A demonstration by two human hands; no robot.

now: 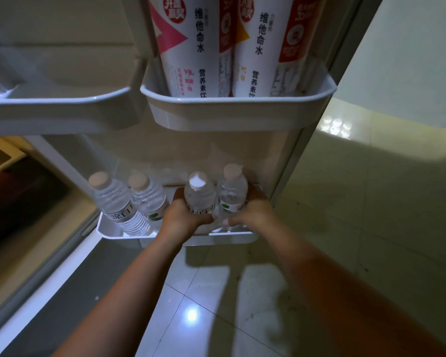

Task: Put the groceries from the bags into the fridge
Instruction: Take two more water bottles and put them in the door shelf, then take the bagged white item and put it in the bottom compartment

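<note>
The fridge door stands open in front of me. In its bottom door shelf (pixel 119 234) stand several small clear water bottles with pale caps. My left hand (pixel 183 215) grips one water bottle (pixel 199 194) around its body. Right beside it, my right hand (pixel 252 211) grips a second water bottle (pixel 232 189) at the shelf's right end. Both bottles are upright and sit low in the shelf. Two more water bottles (pixel 111 199) lean at the left end of the same shelf.
A higher door shelf (pixel 237 109) holds two large white vitamin-drink bottles (pixel 191 45). Another white door shelf (pixel 54 106) lies to the left. Glossy tiled floor (pixel 371 202) spreads below and to the right. The fridge body's lower edge runs down the left.
</note>
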